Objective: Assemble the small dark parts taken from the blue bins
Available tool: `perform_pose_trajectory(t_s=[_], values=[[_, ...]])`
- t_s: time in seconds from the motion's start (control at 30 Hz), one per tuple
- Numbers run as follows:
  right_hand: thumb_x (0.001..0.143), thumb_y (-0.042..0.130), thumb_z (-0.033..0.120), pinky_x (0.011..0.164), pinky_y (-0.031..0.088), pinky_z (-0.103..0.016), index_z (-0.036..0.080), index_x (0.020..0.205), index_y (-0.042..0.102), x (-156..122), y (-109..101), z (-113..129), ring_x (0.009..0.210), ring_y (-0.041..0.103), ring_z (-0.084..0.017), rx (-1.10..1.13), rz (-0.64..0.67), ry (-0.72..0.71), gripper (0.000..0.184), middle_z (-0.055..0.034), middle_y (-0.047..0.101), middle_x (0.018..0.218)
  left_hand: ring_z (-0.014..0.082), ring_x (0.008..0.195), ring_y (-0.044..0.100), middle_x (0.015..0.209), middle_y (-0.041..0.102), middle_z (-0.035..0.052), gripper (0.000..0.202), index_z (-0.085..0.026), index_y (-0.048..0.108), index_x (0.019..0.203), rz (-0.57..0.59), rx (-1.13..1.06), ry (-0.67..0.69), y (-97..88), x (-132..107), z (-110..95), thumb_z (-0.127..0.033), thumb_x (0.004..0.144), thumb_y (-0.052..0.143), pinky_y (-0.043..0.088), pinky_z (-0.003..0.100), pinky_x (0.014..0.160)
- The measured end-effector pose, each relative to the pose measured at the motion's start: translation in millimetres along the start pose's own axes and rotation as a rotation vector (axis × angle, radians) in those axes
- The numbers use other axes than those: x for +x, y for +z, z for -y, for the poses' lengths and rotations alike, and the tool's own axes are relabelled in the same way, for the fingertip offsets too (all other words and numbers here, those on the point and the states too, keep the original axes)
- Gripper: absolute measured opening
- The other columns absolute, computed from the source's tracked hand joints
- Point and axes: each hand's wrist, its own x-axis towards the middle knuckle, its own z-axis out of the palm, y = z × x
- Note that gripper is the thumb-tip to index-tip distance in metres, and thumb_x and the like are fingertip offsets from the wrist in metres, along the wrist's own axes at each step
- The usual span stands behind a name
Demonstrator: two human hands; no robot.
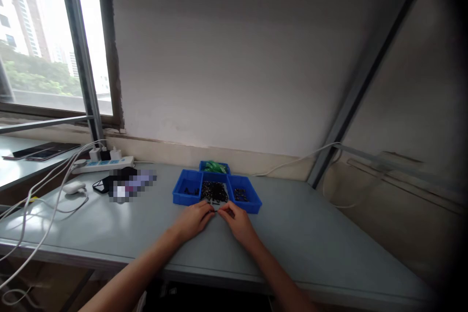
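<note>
My left hand [194, 217] and my right hand [237, 220] meet low over the table, fingertips pinched close together. A small dark thin part [215, 211] shows between them; its exact kind is too small to tell. Just beyond my fingers lies a heap of small black and shiny parts [215, 191], between two blue bins. The left blue bin [181, 199] holds a few dark pieces. In the right blue bin [256, 204] are several small metallic pieces. Behind the heap, a smaller blue bin [202, 167] contains green plastic-like material [215, 167].
On the grey table [146, 224], a power strip [109, 163] with chargers, a white charger or adapter [74, 186] and a black phone-like item [104, 184] lie to the left. White cables [54, 204] trail over the left edge. A metal post [347, 117] stands at the right.
</note>
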Motion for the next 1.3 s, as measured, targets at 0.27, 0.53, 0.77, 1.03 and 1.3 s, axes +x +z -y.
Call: perform_pose_trajectory(t_s=[0.27, 0.53, 0.77, 1.03, 1.3], values=[[0.082, 0.053, 0.032, 0.063, 0.044, -0.026, 0.019, 0.074, 0.058, -5.5, 6.0, 7.4, 0.068, 0.057, -0.016, 0.016, -0.028, -0.061, 0.016, -0.0012, 0.064, 0.072, 0.0179, 0.079, 0.057, 0.086, 0.058, 0.0049, 0.021, -0.018, 0.058, 0.091, 0.037, 0.036, 0.047, 1.8, -1.1, -3.3, -0.026, 0.092, 0.038, 0.043, 0.025, 0.071], [0.081, 0.053, 0.029, 0.064, 0.043, -0.027, 0.019, 0.073, 0.058, -7.3, 4.9, 3.3, 0.068, 0.057, -0.017, -0.074, -0.068, -0.077, 0.015, -0.0018, 0.063, 0.072, 0.0169, 0.077, 0.057, 0.09, 0.057, 0.0057, 0.02, -0.017, 0.055, 0.094, -0.026, 0.036, 0.031, 2.1, -1.9, -3.3, -0.022, 0.092, 0.037, 0.042, 0.026, 0.069], [0.087, 0.044, 0.021, 0.07, 0.043, -0.029, 0.02, 0.075, 0.056, -8.7, 8.1, 2.5, 0.076, 0.059, -0.018, -0.284, 0.046, -0.124, 0.016, -0.003, 0.063, 0.079, 0.0159, 0.079, 0.056, 0.091, 0.057, 0.0043, 0.018, -0.018, 0.056, 0.095, -0.098, 0.013, 0.045, 0.2, -3.5, -4.8, -0.025, 0.092, 0.04, 0.042, 0.025, 0.071], [0.087, 0.04, 0.015, 0.07, 0.043, -0.028, 0.019, 0.084, 0.057, -10.3, 7.9, 10.1, 0.08, 0.059, -0.018, -0.33, 0.155, -0.165, 0.018, -0.0047, 0.063, 0.085, 0.0149, 0.079, 0.056, 0.089, 0.057, 0.0025, 0.017, -0.02, 0.059, 0.094, -0.11, 0.003, 0.072, -2.4, -3.9, -6.6, -0.027, 0.092, 0.044, 0.043, 0.023, 0.072], [0.085, 0.042, 0.015, 0.072, 0.042, -0.028, 0.019, 0.086, 0.061, -7.7, 6.9, 9.4, 0.082, 0.059, -0.018, -0.305, 0.18, -0.174, 0.019, -0.0046, 0.065, 0.086, 0.0154, 0.079, 0.056, 0.088, 0.057, 0.0028, 0.016, -0.02, 0.06, 0.094, -0.101, -0.02, 0.062, -3.8, -4.7, -8.9, -0.025, 0.09, 0.045, 0.042, 0.024, 0.07]])
